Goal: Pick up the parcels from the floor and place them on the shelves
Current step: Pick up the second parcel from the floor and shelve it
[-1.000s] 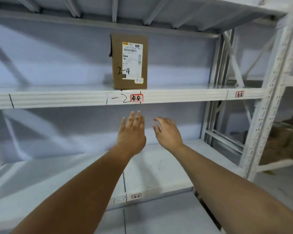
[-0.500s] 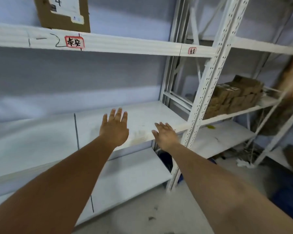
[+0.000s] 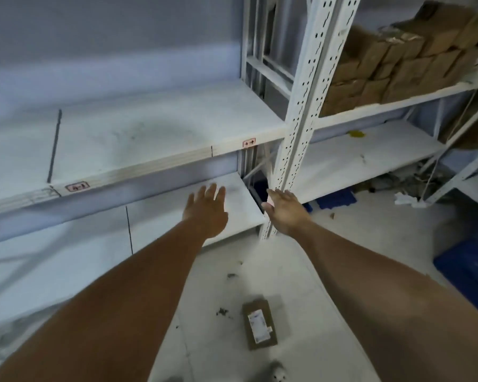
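1. The left hand [image 3: 204,213] was stretched forward, palm down, its fingers [image 3: 210,192] straight and close together, holding nothing and touching nothing.
2. The right hand [image 3: 286,212] reached out beside it, also empty, with its fingers [image 3: 277,194] extended and slightly spread; they lay in front of the perforated upright post [image 3: 307,100], but whether they touched it could not be told.
3. A small brown cardboard parcel [image 3: 259,324] with a white label lay flat on the pale floor [image 3: 356,244], between the two forearms and well below both hands.
4. The white shelves [image 3: 149,133] stood ahead and to the left, with two bare boards in view and small red tags on the front edge of the upper one.
5. To the right of the post, another shelf [image 3: 398,102] carried a stack of brown boxes [image 3: 392,67].
6. A blue crate [image 3: 469,274] sat on the floor at the right edge, and some dark specks of debris [image 3: 222,311] lay near the parcel.
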